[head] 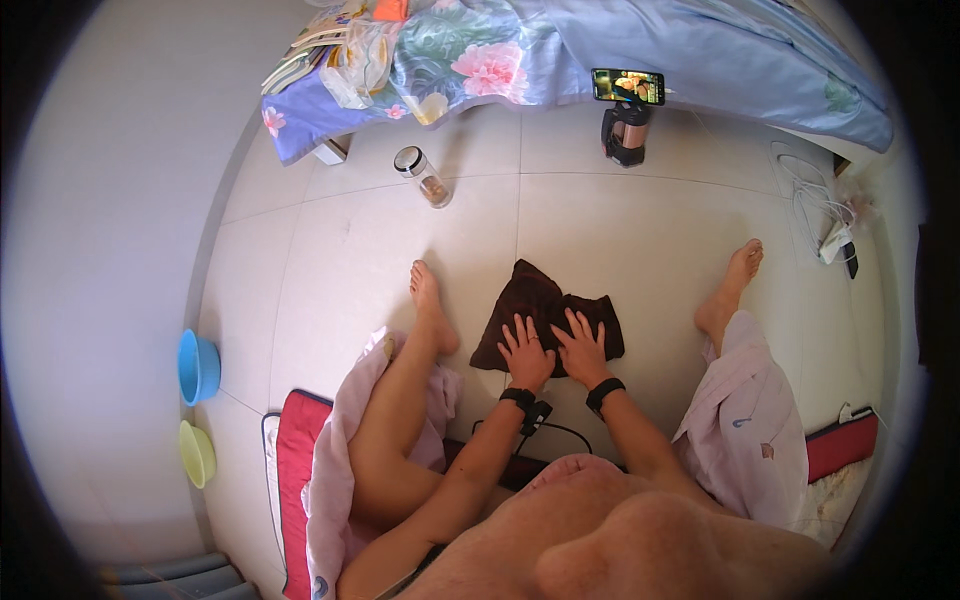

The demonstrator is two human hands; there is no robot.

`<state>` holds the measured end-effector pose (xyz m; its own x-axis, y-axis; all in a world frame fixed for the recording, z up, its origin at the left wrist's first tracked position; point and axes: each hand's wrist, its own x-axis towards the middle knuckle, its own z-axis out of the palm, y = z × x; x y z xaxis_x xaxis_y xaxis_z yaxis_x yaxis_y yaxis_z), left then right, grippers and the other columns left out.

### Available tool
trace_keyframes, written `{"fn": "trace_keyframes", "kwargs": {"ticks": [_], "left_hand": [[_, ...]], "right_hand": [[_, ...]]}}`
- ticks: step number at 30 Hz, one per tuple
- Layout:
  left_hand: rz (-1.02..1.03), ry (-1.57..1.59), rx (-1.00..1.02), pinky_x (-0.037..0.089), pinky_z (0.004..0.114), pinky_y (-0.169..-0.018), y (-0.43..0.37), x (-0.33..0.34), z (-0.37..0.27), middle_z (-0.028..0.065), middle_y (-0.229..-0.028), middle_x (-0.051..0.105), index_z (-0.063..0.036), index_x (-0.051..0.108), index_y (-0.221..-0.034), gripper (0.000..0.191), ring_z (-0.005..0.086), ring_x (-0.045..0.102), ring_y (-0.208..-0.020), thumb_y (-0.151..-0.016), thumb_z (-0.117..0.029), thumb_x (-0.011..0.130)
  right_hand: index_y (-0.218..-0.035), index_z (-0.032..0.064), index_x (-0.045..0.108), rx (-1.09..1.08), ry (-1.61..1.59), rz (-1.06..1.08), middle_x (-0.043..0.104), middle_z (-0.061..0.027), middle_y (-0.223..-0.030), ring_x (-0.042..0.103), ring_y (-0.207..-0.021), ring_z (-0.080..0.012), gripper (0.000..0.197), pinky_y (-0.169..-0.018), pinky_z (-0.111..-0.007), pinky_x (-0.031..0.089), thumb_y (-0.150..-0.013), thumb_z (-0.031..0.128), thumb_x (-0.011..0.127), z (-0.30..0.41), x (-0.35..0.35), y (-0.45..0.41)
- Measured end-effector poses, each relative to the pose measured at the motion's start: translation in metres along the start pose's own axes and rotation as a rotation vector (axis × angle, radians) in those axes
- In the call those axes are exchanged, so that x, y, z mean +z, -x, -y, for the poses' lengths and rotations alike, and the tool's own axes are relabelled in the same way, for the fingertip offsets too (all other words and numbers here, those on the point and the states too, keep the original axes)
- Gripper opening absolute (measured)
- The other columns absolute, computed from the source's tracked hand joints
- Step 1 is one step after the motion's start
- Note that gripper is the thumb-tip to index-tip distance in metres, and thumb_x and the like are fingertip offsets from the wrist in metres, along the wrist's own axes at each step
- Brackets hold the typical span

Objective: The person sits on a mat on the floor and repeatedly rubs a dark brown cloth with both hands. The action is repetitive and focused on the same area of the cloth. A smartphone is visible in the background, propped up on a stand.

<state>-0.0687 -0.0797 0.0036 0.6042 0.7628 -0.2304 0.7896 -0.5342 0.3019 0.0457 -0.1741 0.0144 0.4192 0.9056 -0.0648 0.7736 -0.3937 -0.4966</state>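
A dark brown cloth garment [525, 289], partly folded, lies on the tiled floor between my legs. My left hand [527, 352] rests palm down on its lower middle with the fingers spread. Just beside it, my right hand [583, 349] presses flat on the right part of the cloth, fingers apart as well. Each wrist wears a black band, and a small black device [535, 417] with a cable sits by the left one. What lies beneath my palms is hidden.
A glass bottle with a silver lid [424, 177] stands ahead on the left. Farther right, a phone [628, 86] leans by a black-and-copper flask [626, 135]. White cables [814, 199] lie at far right. Blue [199, 367] and green basins [197, 454] stand along the left wall. A floral-covered bed [555, 52] spans the back.
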Motion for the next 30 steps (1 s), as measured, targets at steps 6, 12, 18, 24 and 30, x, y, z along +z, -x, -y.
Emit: {"fn": "trace_keyframes", "kwargs": {"ticks": [6,12,18,24,30], "left_hand": [[0.048,0.021,0.009,0.017,0.069,-0.114,-0.043,-0.022,-0.004,0.016,-0.167,0.01,-0.0063,0.021,-0.159,0.094,0.0491,0.01,-0.15,-0.083,-0.034,0.07],[0.063,-0.011,-0.01,0.017,0.069,-0.115,-0.056,-0.023,-0.002,0.0126,-0.168,0.007,-0.0115,0.016,-0.161,0.097,0.0462,0.008,-0.151,-0.084,-0.039,0.068],[0.049,-0.015,0.011,0.016,0.068,-0.116,-0.034,-0.012,0.009,0.0119,-0.168,0.005,-0.013,0.015,-0.161,0.093,0.0437,0.008,-0.152,-0.087,-0.038,0.066],[0.001,0.0,0.033,0.018,0.069,-0.114,0.015,0.009,0.008,0.0148,-0.167,0.005,-0.0097,0.014,-0.16,0.092,0.0464,0.008,-0.151,-0.088,-0.033,0.066],[0.018,0.005,0.018,0.017,0.071,-0.113,0.018,0.006,-0.001,0.0179,-0.167,0.005,-0.0077,0.017,-0.16,0.09,0.0489,0.008,-0.15,-0.087,-0.031,0.065]], "right_hand": [[-0.138,0.0246,0.059,-0.011,0.008,-0.011,0.027,-0.0054,-0.162,0.023,-0.15,-0.0281,0.049,-0.116,-0.067,0.013,-0.091,0.017,0.066,-0.009,-0.007,-0.049],[-0.142,0.0267,0.054,-0.024,0.04,0.026,0.023,-0.0051,-0.164,0.02,-0.151,-0.0278,0.049,-0.117,-0.067,0.013,-0.094,0.021,0.063,-0.012,-0.007,-0.064],[-0.145,0.028,0.051,0.005,0.072,0.094,0.021,-0.0052,-0.164,0.02,-0.151,-0.028,0.05,-0.117,-0.066,0.014,-0.096,0.023,0.061,-0.012,-0.009,-0.048],[-0.144,0.0258,0.052,0.019,0.072,0.038,0.022,-0.0062,-0.164,0.02,-0.151,-0.0286,0.049,-0.118,-0.065,0.014,-0.096,0.023,0.06,-0.014,0.002,0.005],[-0.143,0.0229,0.054,0.01,0.06,-0.035,0.027,-0.0081,-0.162,0.023,-0.149,-0.03,0.048,-0.117,-0.066,0.015,-0.095,0.019,0.061,-0.007,0.001,0.02]]}}
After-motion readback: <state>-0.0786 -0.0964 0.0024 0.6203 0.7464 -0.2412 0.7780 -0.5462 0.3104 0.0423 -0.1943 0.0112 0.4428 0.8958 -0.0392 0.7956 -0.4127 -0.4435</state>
